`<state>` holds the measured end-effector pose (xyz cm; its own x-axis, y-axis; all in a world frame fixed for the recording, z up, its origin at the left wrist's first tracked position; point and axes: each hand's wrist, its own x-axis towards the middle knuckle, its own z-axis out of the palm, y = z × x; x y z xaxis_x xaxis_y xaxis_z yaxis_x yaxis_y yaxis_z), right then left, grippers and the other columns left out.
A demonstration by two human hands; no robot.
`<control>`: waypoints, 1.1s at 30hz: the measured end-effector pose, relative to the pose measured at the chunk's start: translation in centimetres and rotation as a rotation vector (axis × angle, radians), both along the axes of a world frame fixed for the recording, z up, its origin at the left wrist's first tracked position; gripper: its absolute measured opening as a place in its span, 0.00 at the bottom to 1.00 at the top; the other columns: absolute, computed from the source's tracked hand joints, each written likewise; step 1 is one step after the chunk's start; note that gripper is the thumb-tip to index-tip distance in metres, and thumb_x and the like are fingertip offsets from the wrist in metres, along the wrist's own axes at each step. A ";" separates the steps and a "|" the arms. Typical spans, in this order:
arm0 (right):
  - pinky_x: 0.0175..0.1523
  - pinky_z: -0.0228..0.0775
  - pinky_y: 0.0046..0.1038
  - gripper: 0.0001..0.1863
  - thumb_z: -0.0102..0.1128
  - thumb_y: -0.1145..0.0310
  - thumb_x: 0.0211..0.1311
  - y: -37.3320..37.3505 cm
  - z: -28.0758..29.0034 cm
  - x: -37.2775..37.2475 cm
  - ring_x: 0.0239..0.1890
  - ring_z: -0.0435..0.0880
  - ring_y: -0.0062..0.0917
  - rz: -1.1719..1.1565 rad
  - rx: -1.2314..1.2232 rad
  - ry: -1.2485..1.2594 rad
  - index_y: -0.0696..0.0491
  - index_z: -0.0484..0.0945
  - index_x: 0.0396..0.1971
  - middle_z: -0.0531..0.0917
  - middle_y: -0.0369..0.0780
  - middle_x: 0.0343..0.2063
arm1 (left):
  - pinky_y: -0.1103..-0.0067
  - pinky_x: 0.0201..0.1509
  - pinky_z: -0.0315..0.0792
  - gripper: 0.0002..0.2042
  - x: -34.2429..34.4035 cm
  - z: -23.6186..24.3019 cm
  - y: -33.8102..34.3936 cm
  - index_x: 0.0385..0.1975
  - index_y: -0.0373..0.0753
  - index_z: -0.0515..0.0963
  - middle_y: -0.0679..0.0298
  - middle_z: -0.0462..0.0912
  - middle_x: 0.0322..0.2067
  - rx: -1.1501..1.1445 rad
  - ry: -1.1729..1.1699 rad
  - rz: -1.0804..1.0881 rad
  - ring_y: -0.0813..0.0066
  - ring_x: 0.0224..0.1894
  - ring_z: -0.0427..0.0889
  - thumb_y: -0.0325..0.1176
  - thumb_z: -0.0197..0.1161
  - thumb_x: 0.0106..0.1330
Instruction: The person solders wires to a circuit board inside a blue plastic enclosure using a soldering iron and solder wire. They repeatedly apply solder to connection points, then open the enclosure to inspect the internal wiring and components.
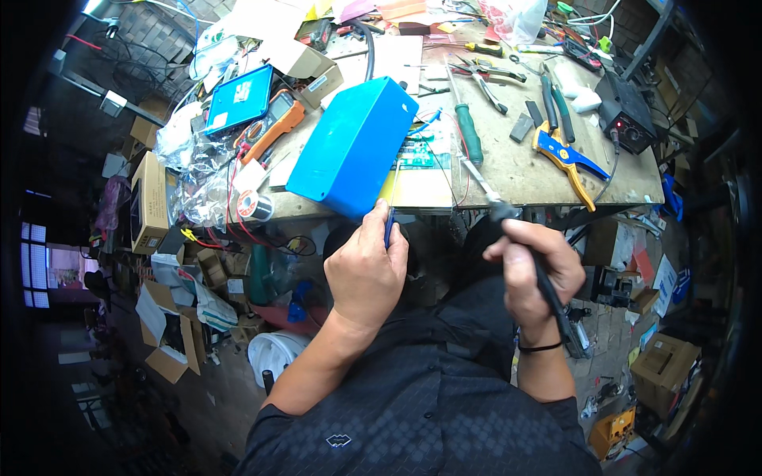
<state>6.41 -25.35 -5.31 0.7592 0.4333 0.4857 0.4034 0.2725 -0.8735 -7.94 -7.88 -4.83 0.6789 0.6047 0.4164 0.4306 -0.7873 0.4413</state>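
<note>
My left hand (367,266) is closed on a thin blue tool (390,228) at the table edge, just below a blue plastic box (345,143). Beside the box, a green circuit board (425,157) with wires lies partly hidden on yellow and pale sheets. My right hand (536,278) grips a soldering iron (552,295) by its black handle, its metal shaft angled up and left toward the board. A green-handled screwdriver (468,131) lies above it.
The cluttered bench (635,182) holds pliers (484,79), a wire stripper (567,159), a black soldering station (623,115), an orange multimeter (270,123), a blue lid (238,99) and a wire spool (254,205). Cardboard boxes (663,373) stand on the floor.
</note>
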 end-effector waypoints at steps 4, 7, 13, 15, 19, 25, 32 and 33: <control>0.41 0.86 0.28 0.15 0.60 0.78 0.73 -4.1 -0.1 0.9 0.30 0.90 0.27 -0.154 0.050 -0.003 0.62 0.85 0.56 0.89 0.45 0.30 | 0.60 0.46 0.88 0.16 0.4 0.1 -0.3 0.58 0.33 0.86 0.44 0.94 0.43 0.003 0.049 0.023 0.44 0.42 0.95 0.30 0.72 0.74; 0.41 0.87 0.31 0.15 0.60 0.76 0.73 -7.1 -0.8 2.0 0.29 0.89 0.27 -0.301 0.143 -0.026 0.61 0.83 0.55 0.89 0.46 0.30 | 0.59 0.48 0.87 0.15 0.3 0.3 -0.4 0.58 0.35 0.87 0.45 0.94 0.45 0.043 0.059 0.005 0.43 0.43 0.95 0.31 0.72 0.74; 0.39 0.86 0.28 0.11 0.60 0.74 0.81 -15.3 -1.4 10.1 0.31 0.86 0.24 -0.768 -0.009 -0.228 0.60 0.79 0.57 0.86 0.42 0.33 | 0.61 0.55 0.86 0.16 -0.4 -0.2 0.0 0.62 0.31 0.85 0.41 0.92 0.50 0.004 0.072 0.014 0.41 0.51 0.94 0.29 0.68 0.79; 0.40 0.82 0.24 0.12 0.64 0.71 0.82 -18.6 -3.8 14.7 0.32 0.84 0.21 -0.866 -0.012 -0.165 0.58 0.79 0.57 0.87 0.39 0.35 | 0.61 0.56 0.86 0.16 -0.2 -0.7 0.1 0.62 0.30 0.84 0.41 0.92 0.50 -0.002 0.067 -0.007 0.42 0.51 0.94 0.29 0.67 0.79; 0.52 0.85 0.34 0.12 0.70 0.66 0.76 -22.5 -5.1 21.1 0.41 0.93 0.38 -0.971 -0.694 -0.439 0.51 0.85 0.54 0.91 0.43 0.44 | 0.63 0.57 0.86 0.16 0.0 0.0 -0.3 0.62 0.29 0.84 0.40 0.92 0.51 -0.021 0.112 0.000 0.43 0.52 0.94 0.28 0.67 0.79; 0.54 0.81 0.48 0.16 0.63 0.74 0.69 -22.6 -6.7 29.1 0.51 0.90 0.47 -0.735 -1.010 -0.891 0.48 0.85 0.55 0.90 0.45 0.44 | 0.59 0.50 0.87 0.16 -0.2 -0.7 0.1 0.61 0.32 0.85 0.43 0.93 0.47 0.098 0.064 -0.002 0.43 0.45 0.94 0.29 0.68 0.77; 0.58 0.80 0.43 0.19 0.59 0.79 0.69 -23.3 -6.2 30.2 0.54 0.88 0.43 -0.553 -1.260 -0.882 0.50 0.87 0.57 0.90 0.43 0.49 | 0.59 0.45 0.87 0.16 0.3 0.3 -0.4 0.59 0.34 0.86 0.43 0.93 0.41 0.028 0.066 0.018 0.42 0.41 0.94 0.30 0.72 0.74; 0.58 0.79 0.44 0.19 0.59 0.79 0.70 -23.3 -6.1 30.1 0.54 0.88 0.43 -0.551 -1.249 -0.876 0.50 0.86 0.57 0.89 0.42 0.49 | 0.59 0.45 0.87 0.16 0.2 0.1 -0.3 0.59 0.33 0.85 0.43 0.93 0.41 0.018 0.046 0.008 0.42 0.41 0.94 0.30 0.72 0.74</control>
